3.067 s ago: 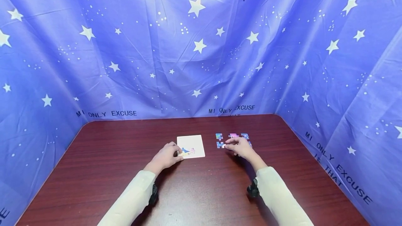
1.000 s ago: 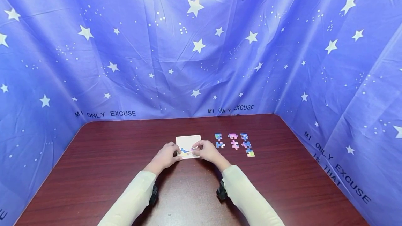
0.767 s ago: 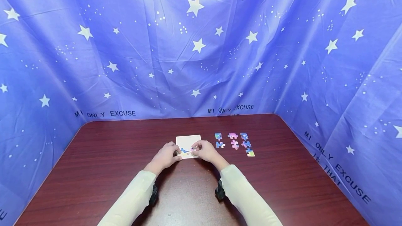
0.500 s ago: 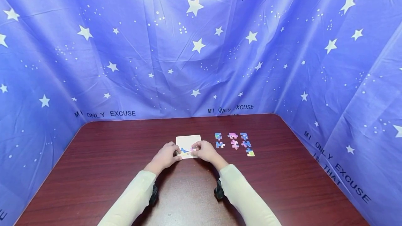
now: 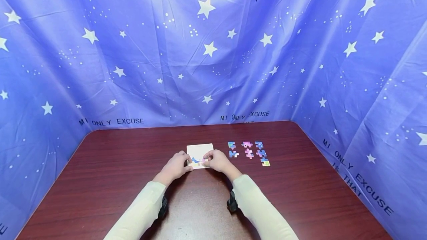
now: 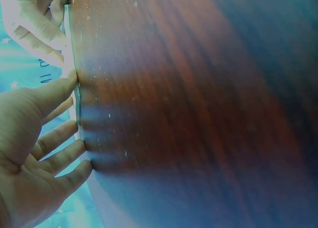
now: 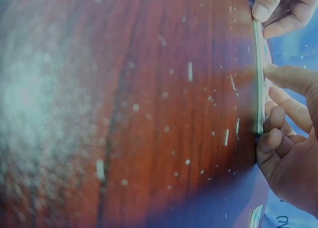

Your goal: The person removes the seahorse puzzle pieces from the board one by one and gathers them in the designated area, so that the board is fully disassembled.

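A white square puzzle board (image 5: 200, 149) lies on the table, with a strip of blue, yellow and pink pieces (image 5: 195, 160) along its near side. My left hand (image 5: 175, 165) grips the board's near left corner, thumb on the front edge and fingers along the left side. At the near right part, my right hand (image 5: 219, 160) pinches a small jigsaw piece down against the board; the fingertips mostly cover it. In the right wrist view the board's thin edge (image 7: 259, 79) shows between the thumbs of both hands.
Several loose jigsaw pieces lie right of the board, among them a pink one (image 5: 249, 153), a blue one (image 5: 231, 145) and a yellow-green one (image 5: 265, 163). A blue star-printed curtain (image 5: 180, 58) surrounds the dark red wooden table (image 5: 116, 166).
Since about three seconds ago, my right hand has come left from the loose pieces to the board. Over the last second it shifts only slightly at the board; the left hand stays put.
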The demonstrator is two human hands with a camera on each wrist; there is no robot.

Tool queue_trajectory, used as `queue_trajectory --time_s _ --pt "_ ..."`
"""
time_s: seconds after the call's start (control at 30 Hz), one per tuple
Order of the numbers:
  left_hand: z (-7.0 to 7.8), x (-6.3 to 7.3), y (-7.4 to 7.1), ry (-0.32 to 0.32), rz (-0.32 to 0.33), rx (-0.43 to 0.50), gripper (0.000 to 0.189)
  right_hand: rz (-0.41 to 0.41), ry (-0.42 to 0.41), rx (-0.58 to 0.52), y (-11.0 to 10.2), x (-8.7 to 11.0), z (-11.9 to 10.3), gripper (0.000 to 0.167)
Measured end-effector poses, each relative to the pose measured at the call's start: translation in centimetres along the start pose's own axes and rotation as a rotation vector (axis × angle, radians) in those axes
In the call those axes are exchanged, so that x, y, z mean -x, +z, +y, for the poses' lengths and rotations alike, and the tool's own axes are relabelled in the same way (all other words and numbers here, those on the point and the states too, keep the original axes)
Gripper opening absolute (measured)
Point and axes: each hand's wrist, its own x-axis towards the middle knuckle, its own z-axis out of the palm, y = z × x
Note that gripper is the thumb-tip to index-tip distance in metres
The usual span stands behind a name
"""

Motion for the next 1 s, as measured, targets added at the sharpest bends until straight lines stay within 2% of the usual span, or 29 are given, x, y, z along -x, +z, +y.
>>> queue_trajectory --time_s 0.73,1.0 --pt "0.14 -0.32 -0.05 -0.036 -0.035 -0.012 0.017 0.003 0.017 -0.054 0.04 0.11 -0.20 0.021" --pt "0.20 -0.31 -0.04 -0.023 -0.022 -0.022 0.018 0.003 0.004 -0.016 -0.22 0.28 -0.65 0.021"
